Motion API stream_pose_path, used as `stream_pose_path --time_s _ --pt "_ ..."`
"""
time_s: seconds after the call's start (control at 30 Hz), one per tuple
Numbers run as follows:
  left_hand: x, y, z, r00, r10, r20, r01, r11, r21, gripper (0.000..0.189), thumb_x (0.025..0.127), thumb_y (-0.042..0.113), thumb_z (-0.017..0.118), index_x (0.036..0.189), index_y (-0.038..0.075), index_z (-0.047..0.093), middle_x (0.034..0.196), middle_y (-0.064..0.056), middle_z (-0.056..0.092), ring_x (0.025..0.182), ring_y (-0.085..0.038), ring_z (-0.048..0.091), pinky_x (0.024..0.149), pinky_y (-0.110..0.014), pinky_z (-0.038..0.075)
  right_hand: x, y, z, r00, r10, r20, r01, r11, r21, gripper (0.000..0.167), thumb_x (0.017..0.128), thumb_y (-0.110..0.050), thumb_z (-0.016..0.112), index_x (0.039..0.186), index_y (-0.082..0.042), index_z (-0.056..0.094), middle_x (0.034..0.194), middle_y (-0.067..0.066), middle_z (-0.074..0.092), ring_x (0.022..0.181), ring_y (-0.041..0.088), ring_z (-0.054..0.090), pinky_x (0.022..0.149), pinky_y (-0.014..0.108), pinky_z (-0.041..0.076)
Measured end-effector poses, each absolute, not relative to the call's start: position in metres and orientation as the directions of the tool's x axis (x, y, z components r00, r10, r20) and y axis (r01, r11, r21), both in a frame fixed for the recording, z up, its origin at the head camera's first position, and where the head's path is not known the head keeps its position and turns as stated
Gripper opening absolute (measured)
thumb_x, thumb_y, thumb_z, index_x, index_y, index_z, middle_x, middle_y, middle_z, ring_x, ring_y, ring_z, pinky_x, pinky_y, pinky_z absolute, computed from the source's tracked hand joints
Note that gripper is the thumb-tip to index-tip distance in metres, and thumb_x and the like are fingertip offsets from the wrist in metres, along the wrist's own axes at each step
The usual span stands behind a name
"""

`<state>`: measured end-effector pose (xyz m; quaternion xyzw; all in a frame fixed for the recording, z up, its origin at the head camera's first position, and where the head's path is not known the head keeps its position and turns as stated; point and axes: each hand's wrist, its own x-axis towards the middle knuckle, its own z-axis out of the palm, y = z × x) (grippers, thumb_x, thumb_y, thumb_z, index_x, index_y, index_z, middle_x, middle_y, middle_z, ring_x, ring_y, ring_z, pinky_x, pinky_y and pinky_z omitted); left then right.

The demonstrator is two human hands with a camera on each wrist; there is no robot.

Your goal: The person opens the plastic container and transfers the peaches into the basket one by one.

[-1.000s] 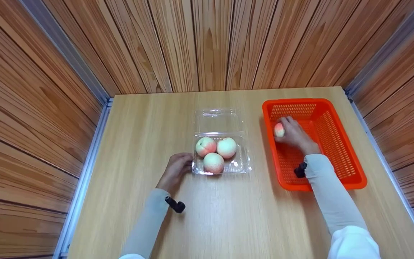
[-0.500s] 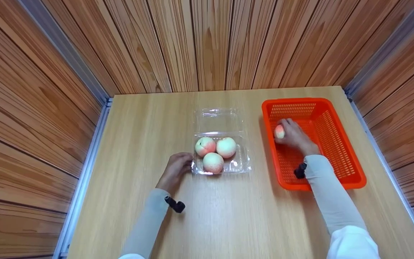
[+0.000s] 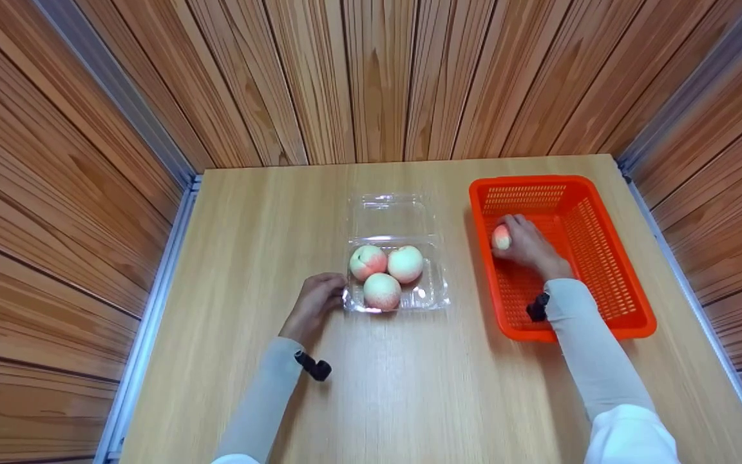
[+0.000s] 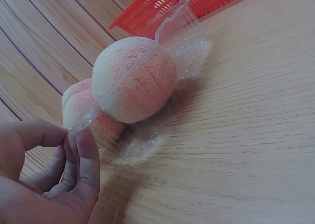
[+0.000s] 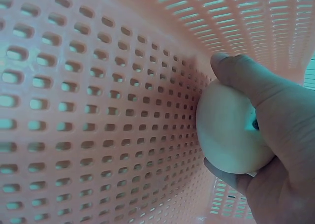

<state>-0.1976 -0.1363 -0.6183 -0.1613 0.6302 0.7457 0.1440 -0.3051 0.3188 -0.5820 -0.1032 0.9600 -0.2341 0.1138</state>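
Left hand (image 3: 316,301) pinching clear container (image 3: 433,277) at its edge, right hand (image 3: 527,246) gripping peach (image 3: 501,238), inside red basket (image 3: 603,258)

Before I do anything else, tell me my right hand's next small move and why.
I'd probably loosen the right hand and let the peach rest in the orange plastic basket. It already sits below the rim, and the right wrist view shows it close against the perforated plastic, so any drop looks slight, though I can't confirm contact.
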Motion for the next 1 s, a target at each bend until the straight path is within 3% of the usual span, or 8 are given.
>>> stream_pose_path --time_s 0.53,1.0 --pt "-0.1989 -0.1375 -0.6184 -0.889 0.012 -0.458 -0.454 -0.150 0.878 0.028 0.101 0.008 0.062 0.121 -0.009 0.069 0.098 -0.010 0.070 0.083 -0.015 0.066 0.073 -0.025 0.059 -0.3013 0.3184 -0.5800 -0.956 -0.237 -0.172 -0.132 0.874 -0.468 0.063 0.096 -0.030 0.074 0.145 -0.003 0.045 0.138 0.023 0.050 0.121 0.042 0.048 0.108 0.067 0.044" --pt "-0.1984 -0.1379 -0.6208 -0.896 0.012 -0.444 -0.441 -0.140 0.886 0.026 0.100 0.010 0.062 0.120 -0.006 0.070 0.099 -0.008 0.070 0.083 -0.013 0.066 0.073 -0.025 0.058 -0.2999 0.3182 -0.5783 -0.959 -0.234 -0.162 -0.137 0.879 -0.456 0.069 0.097 -0.029 0.071 0.152 -0.001 0.042 0.141 0.024 0.050 0.122 0.042 0.047 0.111 0.066 0.043"
